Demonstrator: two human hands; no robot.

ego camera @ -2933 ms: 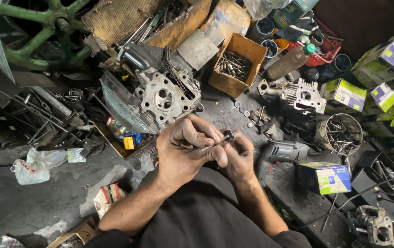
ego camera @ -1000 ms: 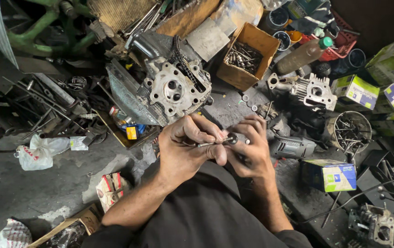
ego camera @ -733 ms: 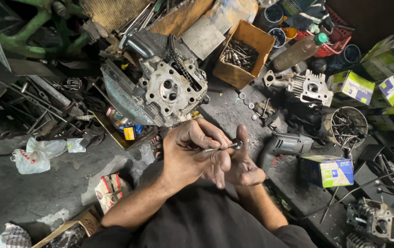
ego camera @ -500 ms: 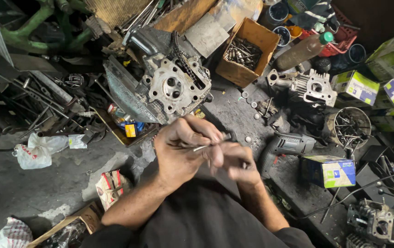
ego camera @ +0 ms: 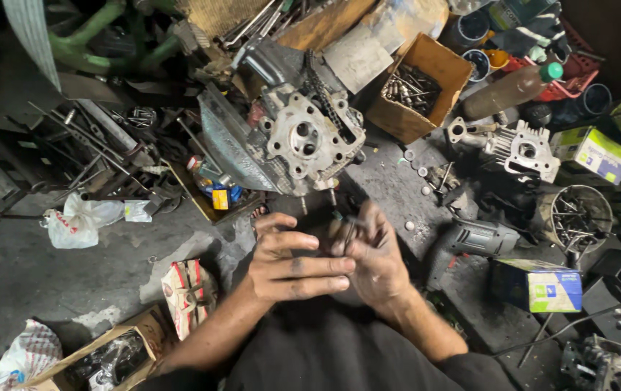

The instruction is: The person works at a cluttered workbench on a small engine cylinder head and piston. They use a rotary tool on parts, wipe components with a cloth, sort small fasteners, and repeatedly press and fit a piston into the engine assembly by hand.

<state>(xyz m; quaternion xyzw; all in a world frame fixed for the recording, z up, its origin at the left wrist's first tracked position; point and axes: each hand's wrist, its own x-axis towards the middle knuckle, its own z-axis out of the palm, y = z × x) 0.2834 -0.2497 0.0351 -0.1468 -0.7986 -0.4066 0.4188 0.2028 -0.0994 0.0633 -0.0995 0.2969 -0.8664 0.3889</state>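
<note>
Your left hand (ego camera: 289, 264) lies flat, fingers straight and pressed together across right palm. Your right hand (ego camera: 372, 253) cups upward, fingers curled round thin dark metal rod (ego camera: 349, 233); rod stands between both hands, low over grimy floor (ego camera: 57, 282), just below cylinder head (ego camera: 303, 137). Exact pinch on rod: cannot tell, blurred. Advice: keep rod upright, roll evenly between palms, hold hands clear of electric drill (ego camera: 473, 239) just beside right wrist.
</note>
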